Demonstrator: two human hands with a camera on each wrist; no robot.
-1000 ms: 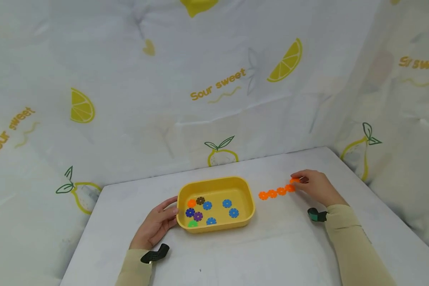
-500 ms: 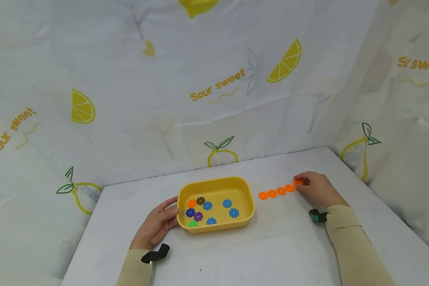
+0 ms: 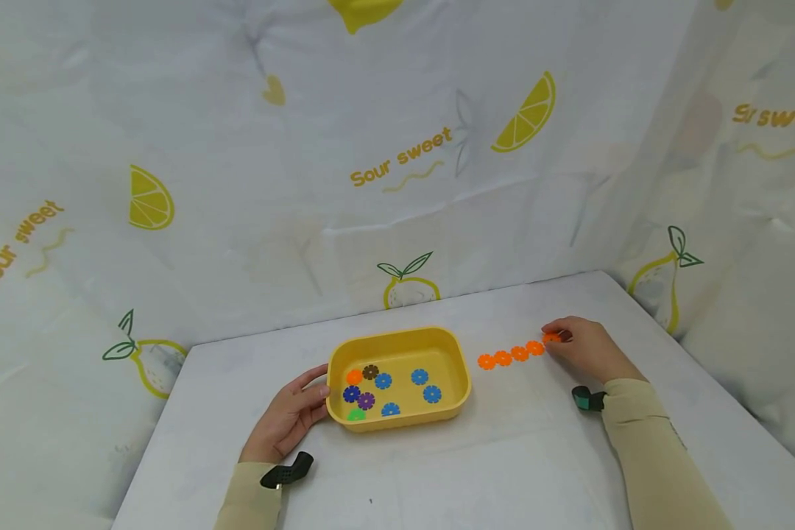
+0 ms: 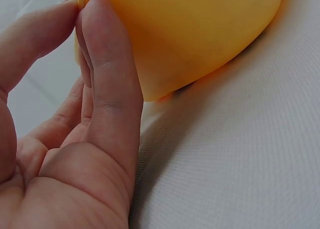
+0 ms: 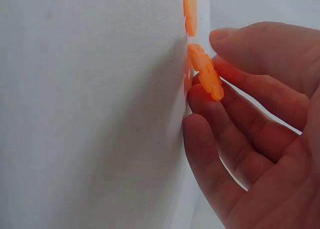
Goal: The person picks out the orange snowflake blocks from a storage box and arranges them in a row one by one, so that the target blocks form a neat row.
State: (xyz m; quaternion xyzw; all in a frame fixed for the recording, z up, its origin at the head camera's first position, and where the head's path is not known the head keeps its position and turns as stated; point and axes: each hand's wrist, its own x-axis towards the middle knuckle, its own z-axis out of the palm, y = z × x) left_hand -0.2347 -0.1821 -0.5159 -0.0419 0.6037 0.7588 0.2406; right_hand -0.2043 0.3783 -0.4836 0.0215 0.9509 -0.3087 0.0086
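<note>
My left hand [image 3: 293, 417] pinches the left wall of a shallow yellow plastic tray [image 3: 411, 422] between thumb and fingers, the thumb lying on its outer side in the left wrist view. Notched plastic discs in several colours lie in the tray, among them a brown disc [image 3: 370, 372], a purple disc [image 3: 366, 401] and a blue disc [image 3: 432, 394]. To the tray's right, my right hand [image 3: 586, 349] holds an orange notched disc [image 5: 206, 71], tilted over the table, with its fingers curled behind it. That disc is at the right end of a row of orange discs [image 3: 520, 353].
A white cloth covers the table [image 3: 464, 478]. Behind it rises a hanging backdrop [image 3: 271, 272] printed with lemons. Black wrist straps sit at both sleeves, the left strap [image 3: 287, 471] and the right strap [image 3: 588, 399].
My right hand has shifted slightly right with the orange disc, which now lies lower at the end of the row. The left hand and the tray have stayed in place.
</note>
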